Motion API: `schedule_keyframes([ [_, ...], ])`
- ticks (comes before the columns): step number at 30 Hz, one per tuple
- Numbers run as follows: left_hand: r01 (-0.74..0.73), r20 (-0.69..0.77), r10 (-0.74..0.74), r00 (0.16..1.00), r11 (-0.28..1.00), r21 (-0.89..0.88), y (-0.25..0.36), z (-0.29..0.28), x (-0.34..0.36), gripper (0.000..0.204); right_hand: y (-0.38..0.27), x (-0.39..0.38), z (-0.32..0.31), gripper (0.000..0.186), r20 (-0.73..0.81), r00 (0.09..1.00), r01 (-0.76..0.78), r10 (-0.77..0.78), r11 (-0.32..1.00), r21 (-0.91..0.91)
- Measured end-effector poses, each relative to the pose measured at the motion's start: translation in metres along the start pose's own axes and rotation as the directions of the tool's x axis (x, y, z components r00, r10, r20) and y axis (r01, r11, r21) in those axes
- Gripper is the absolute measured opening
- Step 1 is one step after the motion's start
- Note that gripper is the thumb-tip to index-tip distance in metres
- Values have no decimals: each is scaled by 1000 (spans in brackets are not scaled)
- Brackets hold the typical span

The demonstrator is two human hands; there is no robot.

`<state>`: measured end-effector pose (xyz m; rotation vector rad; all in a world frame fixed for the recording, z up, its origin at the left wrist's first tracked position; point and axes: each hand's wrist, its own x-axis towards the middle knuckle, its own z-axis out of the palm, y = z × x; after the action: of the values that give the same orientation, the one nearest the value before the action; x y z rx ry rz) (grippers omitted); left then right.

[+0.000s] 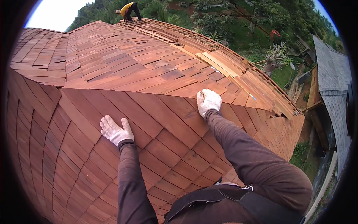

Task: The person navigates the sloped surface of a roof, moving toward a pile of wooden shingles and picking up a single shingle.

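Note:
Reddish-brown wooden shingles point(175, 142) cover the sloping roof beneath me. My left hand point(115, 129), in a white work glove, lies flat on the near slope with its fingers spread and holds nothing. Further right, my right hand point(209, 102), gloved the same way, rests at the roof ridge point(156, 94). Its fingers are bent over the ridge edge, and their tips are partly hidden. No tool shows in either hand. Both forearms are in dark brown sleeves.
Loose long boards point(220, 65) lie beyond the ridge to the right, beside open battens point(167, 24). At the far end a person in a yellow top point(127, 8) bends over the roof. A grey-shingled roof point(330, 63) stands at right. A dark strap point(264, 205) crosses my body.

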<state>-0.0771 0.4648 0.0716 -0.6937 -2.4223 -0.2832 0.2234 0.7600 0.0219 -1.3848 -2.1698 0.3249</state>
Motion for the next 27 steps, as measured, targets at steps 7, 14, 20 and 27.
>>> schedule_keyframes([
  [7, 9, -14, -9, 1000, 1000, -24, -9, -3, -3, 89, -3, -4, 11, 33, -58, 997, 59, -58, 998, 15],
  [14, 17, 20, -17, 1000, 1000, -1, -4, -3, -4, 86, 0, -2, 10, 33, -39, 998, 48, -47, 999, 11],
  [20, 17, 18, -17, 1000, 1000, -1, -7, -2, -3, 87, -3, -3, 10, 30, -106, 991, 79, -78, 997, 13],
  [27, 12, 22, -12, 1000, 1000, -22, -5, -5, -3, 87, -1, -2, 11, 33, -40, 999, 32, -32, 999, 20],
])
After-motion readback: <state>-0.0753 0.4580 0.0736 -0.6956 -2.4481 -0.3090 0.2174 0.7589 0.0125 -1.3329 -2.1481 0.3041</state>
